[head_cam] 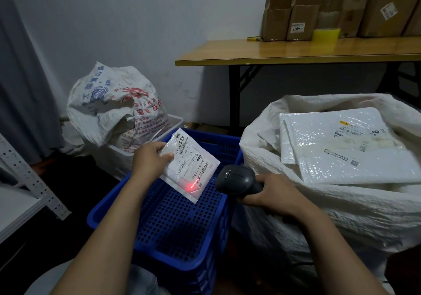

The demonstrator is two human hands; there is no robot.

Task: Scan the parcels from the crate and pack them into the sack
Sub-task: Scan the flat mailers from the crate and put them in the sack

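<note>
1. The small white parcel (190, 166) is pinched at its upper-left edge by the left hand (151, 158), label up, above the blue crate (177, 224); a red scan line is cast on its label.
2. The black scanner (237, 179) is gripped by the right hand (271, 194), fingers curled round its handle; it is aimed at the parcel.
3. The white sack (296, 203) stands just right of the crate; white parcels lie in its open mouth.

Btwn left hand (150, 158) & right hand (273, 192), parcel (193, 165) and scanner (237, 178) nearly close the gap. Below: open crate (109, 217). Right of right hand: sack (296, 226) wall, mouth open beyond.
</note>
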